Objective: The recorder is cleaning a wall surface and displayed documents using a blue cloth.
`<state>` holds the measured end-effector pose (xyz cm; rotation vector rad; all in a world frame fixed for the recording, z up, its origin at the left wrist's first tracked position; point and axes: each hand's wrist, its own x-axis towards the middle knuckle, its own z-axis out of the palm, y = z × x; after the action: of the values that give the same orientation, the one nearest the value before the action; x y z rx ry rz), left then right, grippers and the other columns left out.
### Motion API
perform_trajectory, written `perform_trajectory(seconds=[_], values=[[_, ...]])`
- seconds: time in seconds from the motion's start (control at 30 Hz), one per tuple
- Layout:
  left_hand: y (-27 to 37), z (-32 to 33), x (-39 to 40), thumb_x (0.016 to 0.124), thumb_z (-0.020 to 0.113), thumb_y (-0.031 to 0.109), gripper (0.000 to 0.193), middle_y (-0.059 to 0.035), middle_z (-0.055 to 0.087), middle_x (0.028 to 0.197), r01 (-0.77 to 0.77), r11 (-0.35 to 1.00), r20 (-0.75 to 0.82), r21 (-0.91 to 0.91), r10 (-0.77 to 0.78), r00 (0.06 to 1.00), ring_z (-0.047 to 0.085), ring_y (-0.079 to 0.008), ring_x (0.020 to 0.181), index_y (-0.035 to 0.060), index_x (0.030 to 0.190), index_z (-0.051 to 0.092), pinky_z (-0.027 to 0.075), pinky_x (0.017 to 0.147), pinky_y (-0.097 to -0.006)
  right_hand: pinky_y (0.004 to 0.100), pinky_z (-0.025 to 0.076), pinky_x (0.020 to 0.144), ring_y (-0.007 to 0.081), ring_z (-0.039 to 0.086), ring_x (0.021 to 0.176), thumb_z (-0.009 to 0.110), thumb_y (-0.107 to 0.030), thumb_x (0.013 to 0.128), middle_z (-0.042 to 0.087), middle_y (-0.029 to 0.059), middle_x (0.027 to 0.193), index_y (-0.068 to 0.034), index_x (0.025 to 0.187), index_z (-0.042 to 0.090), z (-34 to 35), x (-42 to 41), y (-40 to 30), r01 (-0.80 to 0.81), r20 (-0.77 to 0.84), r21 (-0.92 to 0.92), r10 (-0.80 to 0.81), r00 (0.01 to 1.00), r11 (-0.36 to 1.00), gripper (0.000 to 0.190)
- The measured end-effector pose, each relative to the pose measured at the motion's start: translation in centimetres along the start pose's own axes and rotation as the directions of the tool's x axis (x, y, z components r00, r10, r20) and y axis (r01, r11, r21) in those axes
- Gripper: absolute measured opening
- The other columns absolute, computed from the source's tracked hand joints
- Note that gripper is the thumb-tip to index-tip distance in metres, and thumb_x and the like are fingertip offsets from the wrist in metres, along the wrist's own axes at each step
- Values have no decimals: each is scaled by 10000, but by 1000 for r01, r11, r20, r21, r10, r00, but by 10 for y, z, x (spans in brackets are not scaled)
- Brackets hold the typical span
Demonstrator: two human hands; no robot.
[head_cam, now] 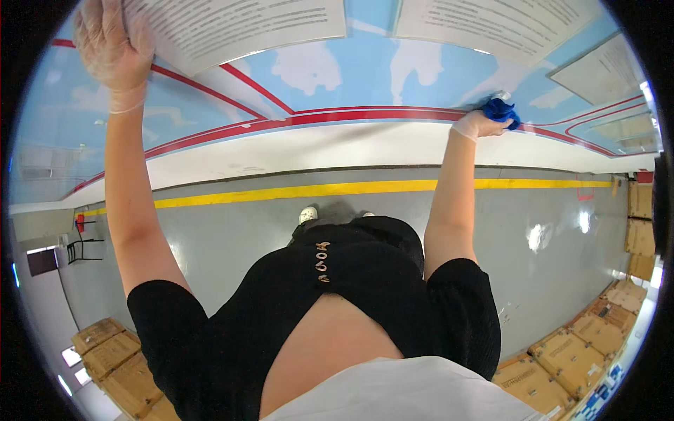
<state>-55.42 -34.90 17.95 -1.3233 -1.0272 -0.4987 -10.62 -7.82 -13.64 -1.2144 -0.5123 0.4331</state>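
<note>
My left hand [117, 55], in a clear disposable glove, is raised at the upper left with its fingers spread. It is beside the lower left corner of a printed sheet [247, 31] on the wall panel; whether the fingertips press on the surface is hard to see. A crumpled blue cloth [497, 110] is gripped in my right hand [474, 125], also gloved. That cloth lies against the light-blue wall panel [363, 68], just at the red border stripe [368, 114] along its lower part.
More printed sheets [495, 26] hang to the right. Below the panel runs a white wall strip [326, 142], then grey floor [247, 231] with a yellow line [295, 192]. Brown cartons [574, 358] stand behind me on the right, others [118, 363] on the left. A black-framed chair [81, 250] is at far left.
</note>
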Motion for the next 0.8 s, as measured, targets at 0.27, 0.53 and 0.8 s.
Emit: perform_trajectory(seconds=[0.27,0.53,0.8], values=[[1,4,1,910,586,245,483,-145,563,1356,-16,1000,-69,-10,15,998,530,-360,1235,80,1361,535,389,1064,-480,462,301,1129,431,356,1313,494,163,854,302,300,1416,-8,1499,222,-28,-160,-12,176,464,-318,-9,886,932,720],[8,-1,-11,936,488,313,573,-175,392,1528,117,992,135,46,-123,983,316,-387,1432,73,1456,463,204,1179,-503,423,330,1121,379,444,1305,487,99,723,500,205,1370,-55,1271,589,-56,-305,-139,119,937,285,-303,176,951,578],[1,-16,-9,925,511,346,565,-132,407,1526,124,992,173,-9,-121,978,310,-348,1443,145,1452,481,188,1181,-507,440,414,959,322,491,1141,587,23,715,593,56,1233,-182,1052,731,52,-282,-284,791,333,542,-937,108,284,420]])
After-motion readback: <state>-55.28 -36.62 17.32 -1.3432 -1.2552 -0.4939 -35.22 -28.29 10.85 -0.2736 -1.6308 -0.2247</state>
